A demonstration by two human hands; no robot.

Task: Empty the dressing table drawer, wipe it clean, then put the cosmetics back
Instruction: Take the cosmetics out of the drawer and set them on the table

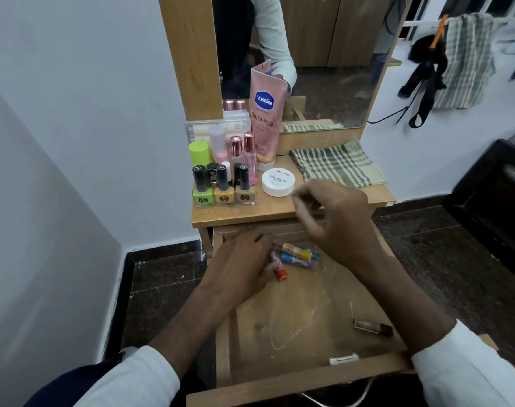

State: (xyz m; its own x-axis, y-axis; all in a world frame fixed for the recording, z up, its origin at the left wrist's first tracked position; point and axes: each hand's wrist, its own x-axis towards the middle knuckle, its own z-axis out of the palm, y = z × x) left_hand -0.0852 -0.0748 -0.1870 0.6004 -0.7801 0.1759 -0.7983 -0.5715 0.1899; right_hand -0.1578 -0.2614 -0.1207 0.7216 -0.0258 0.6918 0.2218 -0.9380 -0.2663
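The wooden drawer (279, 386) is pulled out under the dressing table top (250, 214). My left hand (241, 268) reaches into the drawer's back left, and its fingers curl round a small orange-capped tube (281, 273). A yellow tube (297, 251) and a blue tube (294, 259) lie just right of it. A small glass vial with a black cap (373, 326) lies at the drawer's right. My right hand (335, 218) hovers over the drawer's back edge, fingers loosely curled, with nothing visible in it. A folded checked cloth (338, 164) lies on the table top.
Nail polish bottles (224, 195), pink perfume bottles (244, 154), a green-capped bottle (199, 154), a pink Vaseline tube (265, 113) and a white jar (278, 182) crowd the table's left. A mirror (323, 54) stands behind. There is a wall on the left and dark furniture (491, 195) on the right.
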